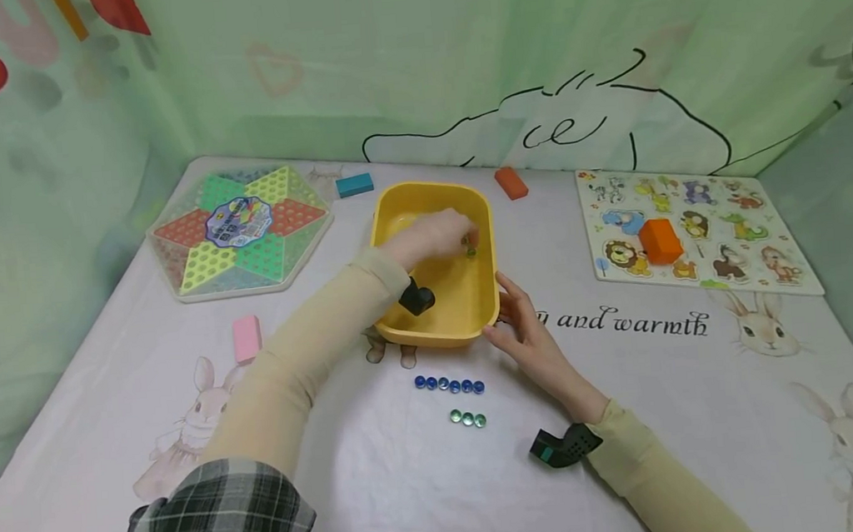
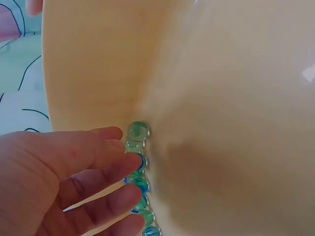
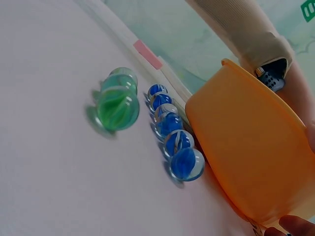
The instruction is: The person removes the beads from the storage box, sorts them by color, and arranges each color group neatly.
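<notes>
Left hand [image 1: 432, 236] pinching a marble [image 1: 469, 248] inside the tub [image 1: 475, 312]; right hand [image 1: 525, 325], grip relaxed, steadying its wall.

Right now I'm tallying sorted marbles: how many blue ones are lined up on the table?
6, in one row of blue marbles on the table, just in front of the yellow tub. The green marbles sit nearer. None seem hidden.
</notes>
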`<control>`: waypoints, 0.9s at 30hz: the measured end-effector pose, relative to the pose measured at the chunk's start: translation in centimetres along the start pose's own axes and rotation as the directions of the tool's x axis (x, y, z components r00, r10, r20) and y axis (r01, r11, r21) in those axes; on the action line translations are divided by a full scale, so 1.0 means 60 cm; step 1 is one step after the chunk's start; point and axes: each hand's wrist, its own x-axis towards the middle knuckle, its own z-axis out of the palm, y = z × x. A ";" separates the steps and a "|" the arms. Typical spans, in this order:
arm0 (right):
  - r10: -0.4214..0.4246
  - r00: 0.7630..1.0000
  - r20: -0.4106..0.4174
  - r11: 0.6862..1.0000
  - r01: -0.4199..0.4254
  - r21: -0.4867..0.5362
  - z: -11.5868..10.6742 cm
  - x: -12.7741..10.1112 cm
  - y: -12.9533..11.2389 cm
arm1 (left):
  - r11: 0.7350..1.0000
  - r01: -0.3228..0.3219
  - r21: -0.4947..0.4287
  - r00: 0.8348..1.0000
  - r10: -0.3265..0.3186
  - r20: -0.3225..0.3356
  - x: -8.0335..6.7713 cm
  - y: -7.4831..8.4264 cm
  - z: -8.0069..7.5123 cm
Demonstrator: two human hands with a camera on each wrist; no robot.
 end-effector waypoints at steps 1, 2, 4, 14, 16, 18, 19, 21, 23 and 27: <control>-0.001 1.000 0.000 1.000 0.001 0.000 0.000 0.000 0.000 | 1.000 0.003 -0.001 1.000 -0.003 0.005 0.001 0.001 0.000; 0.000 1.000 -0.001 1.000 0.000 0.000 0.000 0.000 0.000 | 1.000 0.007 0.000 1.000 -0.007 0.010 0.002 0.002 0.001; 0.000 1.000 -0.002 1.000 0.000 0.006 0.001 -0.001 -0.002 | 1.000 0.015 0.011 1.000 -0.015 0.020 0.003 0.004 0.001; 0.003 1.000 0.000 1.000 -0.003 0.004 0.000 0.002 0.000 | 0.995 0.024 0.097 1.000 -0.024 0.003 0.001 0.006 0.010; 0.001 1.000 -0.001 1.000 -0.001 0.006 0.000 0.002 0.000 | 0.994 0.021 0.111 1.000 -0.021 -0.003 0.001 0.005 0.013; -0.003 1.000 -0.002 1.000 0.003 0.006 0.000 0.002 0.001 | 0.992 0.021 0.124 1.000 -0.020 -0.009 0.000 0.005 0.016; -0.003 1.000 -0.003 1.000 0.003 0.007 0.000 0.001 0.000 | 0.992 0.021 0.128 1.000 -0.019 -0.016 0.000 0.004 0.018; -0.007 1.000 -0.003 1.000 0.007 0.006 0.000 0.001 0.002 | 0.990 0.022 0.140 0.999 -0.018 -0.027 -0.001 0.003 0.021; -0.010 1.000 -0.001 1.000 0.010 0.003 0.000 0.001 0.004 | 0.991 0.027 0.131 0.999 -0.024 -0.023 -0.004 0.003 0.021; -0.015 1.000 -0.001 1.000 0.015 0.003 -0.001 0.000 0.004 | 0.993 0.025 0.112 0.999 -0.028 0.026 -0.016 0.007 0.009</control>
